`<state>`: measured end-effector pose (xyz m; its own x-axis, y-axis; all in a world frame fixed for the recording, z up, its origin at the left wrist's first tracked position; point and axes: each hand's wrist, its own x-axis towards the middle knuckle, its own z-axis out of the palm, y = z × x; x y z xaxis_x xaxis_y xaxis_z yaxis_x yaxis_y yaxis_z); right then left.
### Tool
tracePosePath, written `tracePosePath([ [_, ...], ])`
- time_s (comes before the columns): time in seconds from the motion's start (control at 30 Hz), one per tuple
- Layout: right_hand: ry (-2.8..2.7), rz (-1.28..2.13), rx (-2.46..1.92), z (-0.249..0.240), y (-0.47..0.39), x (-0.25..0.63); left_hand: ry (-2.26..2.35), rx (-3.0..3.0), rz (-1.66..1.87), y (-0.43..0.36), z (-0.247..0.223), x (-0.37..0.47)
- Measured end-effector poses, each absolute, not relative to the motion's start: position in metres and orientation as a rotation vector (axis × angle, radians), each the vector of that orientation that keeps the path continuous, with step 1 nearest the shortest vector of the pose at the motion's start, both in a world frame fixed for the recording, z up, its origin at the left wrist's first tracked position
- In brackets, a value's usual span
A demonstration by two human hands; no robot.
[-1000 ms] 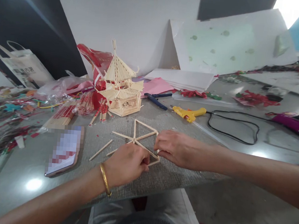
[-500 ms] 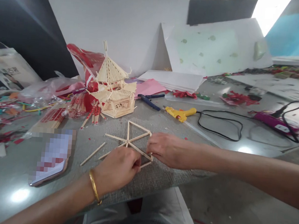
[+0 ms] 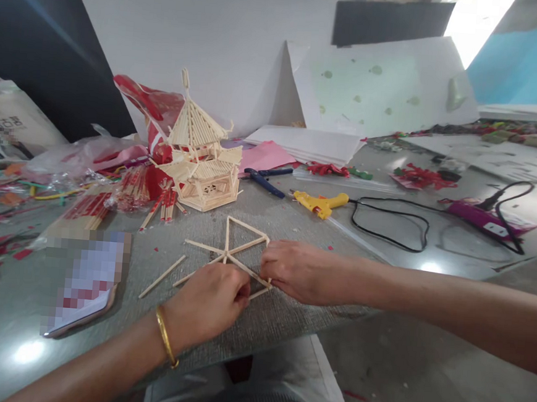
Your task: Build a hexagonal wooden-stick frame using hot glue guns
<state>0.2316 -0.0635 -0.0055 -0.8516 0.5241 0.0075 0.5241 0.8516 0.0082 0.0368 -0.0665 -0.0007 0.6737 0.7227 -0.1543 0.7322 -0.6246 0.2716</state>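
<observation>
A flat spoked frame of thin wooden sticks (image 3: 227,238) lies on the grey table, its spokes meeting at one middle point. My left hand (image 3: 217,296), with a gold bangle at the wrist, is closed over the near side of the frame; a stick shows past its fingers. At the frame's right edge my right hand (image 3: 291,269) is closed, fingertips pinched on the outer stick. A loose stick (image 3: 163,276) lies left of the frame. Behind stands a pagoda-like model of sticks (image 3: 203,171).
A yellow glue gun (image 3: 320,204) with a black cable and blue pliers (image 3: 267,180) lie behind my hands. The phone (image 3: 87,289) is at the left, near bagged sticks (image 3: 84,208). A purple power strip (image 3: 490,220) sits at the right.
The whole view has shifted slightly, so things appear a little further left. Both hands keep nearly the same place and hold on the frame.
</observation>
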Motion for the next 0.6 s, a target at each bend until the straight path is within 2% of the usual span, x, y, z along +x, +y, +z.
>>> tracePosePath([
  [0.6, -3.082, 0.042, -0.910, 0.0045, -0.0648, 0.2269, 1.159, 2.539, -0.058, -0.0641, -0.0012, 0.0381],
])
